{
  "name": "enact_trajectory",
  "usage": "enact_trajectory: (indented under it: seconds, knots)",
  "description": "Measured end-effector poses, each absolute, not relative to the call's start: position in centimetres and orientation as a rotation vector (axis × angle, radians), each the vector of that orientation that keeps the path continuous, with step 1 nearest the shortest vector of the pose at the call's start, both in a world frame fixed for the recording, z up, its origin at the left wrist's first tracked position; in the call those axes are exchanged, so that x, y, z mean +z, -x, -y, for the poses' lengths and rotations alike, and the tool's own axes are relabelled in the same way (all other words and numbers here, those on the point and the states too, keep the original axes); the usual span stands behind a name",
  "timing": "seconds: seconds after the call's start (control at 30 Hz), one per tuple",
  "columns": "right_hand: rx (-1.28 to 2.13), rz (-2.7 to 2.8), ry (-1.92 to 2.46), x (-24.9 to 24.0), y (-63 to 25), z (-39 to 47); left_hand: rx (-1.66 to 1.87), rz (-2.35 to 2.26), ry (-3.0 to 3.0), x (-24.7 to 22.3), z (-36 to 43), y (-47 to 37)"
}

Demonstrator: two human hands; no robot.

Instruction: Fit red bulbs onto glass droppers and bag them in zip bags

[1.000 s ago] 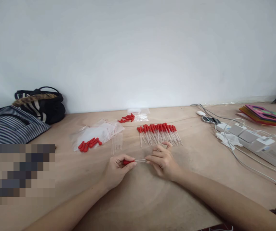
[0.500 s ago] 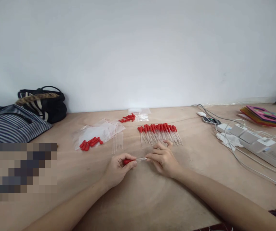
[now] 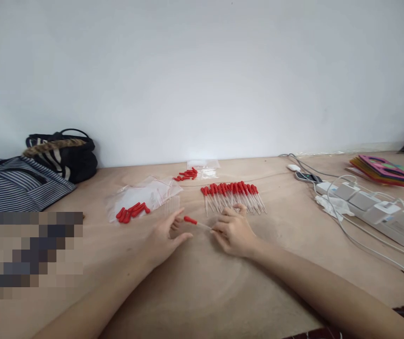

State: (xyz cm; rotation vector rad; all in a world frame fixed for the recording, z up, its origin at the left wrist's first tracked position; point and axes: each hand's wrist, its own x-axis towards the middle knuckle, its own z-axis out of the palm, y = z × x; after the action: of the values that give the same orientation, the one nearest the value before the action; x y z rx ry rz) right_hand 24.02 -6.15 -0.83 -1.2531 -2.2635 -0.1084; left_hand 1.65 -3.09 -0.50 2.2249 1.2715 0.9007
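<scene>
A glass dropper with a red rubber bulb (image 3: 191,220) is pinched by its clear tube in my right hand (image 3: 233,230), the bulb pointing left. My left hand (image 3: 164,237) is just left of the bulb, thumb and fingers apart, holding nothing. Beyond my right hand lies a row of several red-capped droppers (image 3: 233,189), tubes toward me. Loose red bulbs (image 3: 133,212) rest on clear plastic bags (image 3: 138,194) at the left. Near them, beyond my left hand, are bare glass tubes (image 3: 172,205), partly hidden by it.
More red bulbs (image 3: 186,174) and a clear bag of tubes (image 3: 207,170) lie further back. Power strips with chargers and cables (image 3: 371,207) are at the right, near colourful sheets (image 3: 381,169). Striped and black bags (image 3: 71,155) stand at the left.
My left hand has let go of the red bulb and opened, moving slightly up and left. The bulb now sits on the tube in my right hand, fully in view.
</scene>
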Motion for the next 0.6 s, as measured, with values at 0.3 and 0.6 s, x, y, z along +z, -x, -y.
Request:
enact_trajectory:
  seconds: [0.3,0.6]
  knots:
    - [0.069,1.735,2.011,0.2,-22.1,0.5,0.591,-2.045,-2.593,2.1,-1.7,6.9]
    - [-0.062,1.867,2.086,0.3,-21.4,0.1,0.537,-1.842,-2.842,1.7,-2.3,7.9]
